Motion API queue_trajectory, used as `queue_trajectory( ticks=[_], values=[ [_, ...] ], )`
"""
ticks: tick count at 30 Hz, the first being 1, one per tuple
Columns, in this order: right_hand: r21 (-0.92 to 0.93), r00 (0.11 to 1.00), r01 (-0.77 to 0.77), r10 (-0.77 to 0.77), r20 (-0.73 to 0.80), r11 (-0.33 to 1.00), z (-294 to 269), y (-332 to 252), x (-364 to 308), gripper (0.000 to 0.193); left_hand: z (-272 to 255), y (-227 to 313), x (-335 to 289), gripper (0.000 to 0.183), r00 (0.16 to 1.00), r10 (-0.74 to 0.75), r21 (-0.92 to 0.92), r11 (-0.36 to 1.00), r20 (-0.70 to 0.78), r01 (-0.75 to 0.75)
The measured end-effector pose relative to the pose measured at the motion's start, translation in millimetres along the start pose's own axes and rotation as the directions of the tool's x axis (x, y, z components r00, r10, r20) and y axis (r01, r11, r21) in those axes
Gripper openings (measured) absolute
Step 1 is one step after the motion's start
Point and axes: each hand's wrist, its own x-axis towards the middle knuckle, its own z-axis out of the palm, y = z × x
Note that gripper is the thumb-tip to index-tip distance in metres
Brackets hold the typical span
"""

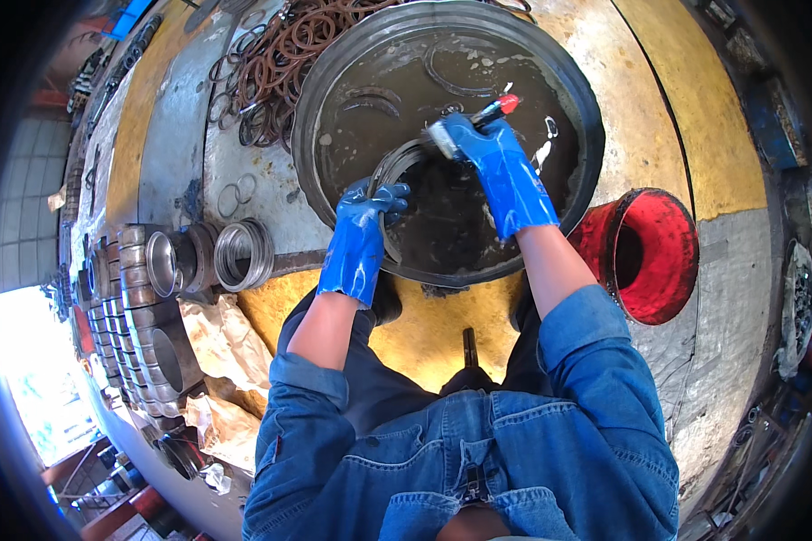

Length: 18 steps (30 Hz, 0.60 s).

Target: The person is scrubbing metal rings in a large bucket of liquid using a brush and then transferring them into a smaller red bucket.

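Both my hands wear blue rubber gloves and work over a wide, dark round basin point(590, 117) of murky liquid. My left hand point(370, 206) is closed round one side of what looks like a bundle of thin metal rings point(395, 164), tilted above the liquid; their lower part is partly hidden. In my right hand point(480, 142) is a brush with a red-ended handle point(507, 105), gripped firmly. Its pale bristles point(442, 141) are close to the upper edge of the rings; I cannot tell whether they touch. Curved ring pieces point(456, 87) show in the liquid near the far side.
A heap of rusty rings point(289, 54) lies beyond the basin on the left. Bright metal rings point(244, 256) and stacked metal cylinders point(140, 279) stand at the left, beside crumpled brown paper point(218, 335). A red bucket point(675, 270) lies tipped at the right, next to the basin.
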Motion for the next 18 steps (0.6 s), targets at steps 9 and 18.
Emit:
queue_trajectory(
  ticks=[9, 18],
  values=[
    [-0.033, 0.999, 0.041, -0.042, -0.027, 0.999, 20, 15, 9, 0.029, 9, 1, 3, 0.029, 1.0, 0.011, 0.018, 1.0, 0.022, -0.012],
    [-0.452, 0.894, -0.294, 0.075, -0.442, 0.842, -38, 42, 8, 0.04, 37, 28, -2, 0.029, 0.957, -0.252, 0.019, 0.968, 0.141, 0.252]
  ],
)
